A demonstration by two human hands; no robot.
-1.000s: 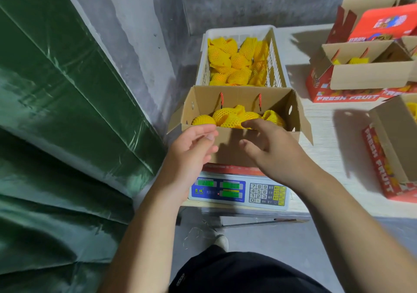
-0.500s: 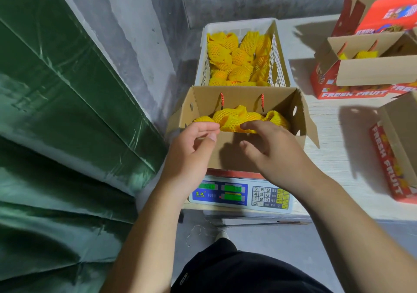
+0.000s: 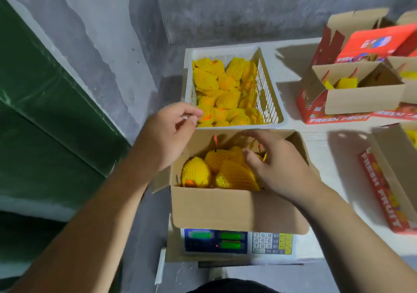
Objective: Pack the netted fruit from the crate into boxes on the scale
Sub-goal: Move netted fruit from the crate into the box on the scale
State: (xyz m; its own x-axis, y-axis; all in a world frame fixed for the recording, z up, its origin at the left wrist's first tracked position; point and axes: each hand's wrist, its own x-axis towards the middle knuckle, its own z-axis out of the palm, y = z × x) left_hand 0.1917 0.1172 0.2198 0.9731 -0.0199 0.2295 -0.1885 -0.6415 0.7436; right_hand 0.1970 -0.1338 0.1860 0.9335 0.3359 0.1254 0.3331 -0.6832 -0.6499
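Grey concrete walls and a pale table [image 3: 316, 134] form the setting, with green sheeting [image 3: 45, 112] hung off to the left.

The left hand [image 3: 168, 134] is seen with its fingers [image 3: 194, 113] curled loosely inward above the near left corner of the crate [image 3: 232, 50]; nothing can be made out between them, though a small pale glint shows at the fingertips and cannot be identified. Just beyond those fingertips the netted fruit [image 3: 225, 94] is heaped in the crate, so the hand is judged to be placed for picking up another piece.

The right hand [image 3: 279, 168] is spread over the open box [image 3: 237, 209], its fingers straight and somewhat blurred, and nothing is gripped by it. Directly beneath and left of these fingers, the packed fruit [image 3: 216, 171] lies in yellow foam netting, with orange skin showing through at one end. The hand appears to be held there to settle or level the pieces so that more can be fitted.

Below the box, nearer than both hands, the scale [image 3: 237, 244] is seen with its green displays lit; the box is set on it, presumably so that the weight can be read as fruit is added. The figures cannot be read.

Well to the right of the right hand, other boxes [image 3: 361, 98] printed FRESH FRUIT stand on the table, flaps raised and yellow netting visible inside some of them, apparently filled already and put aside.
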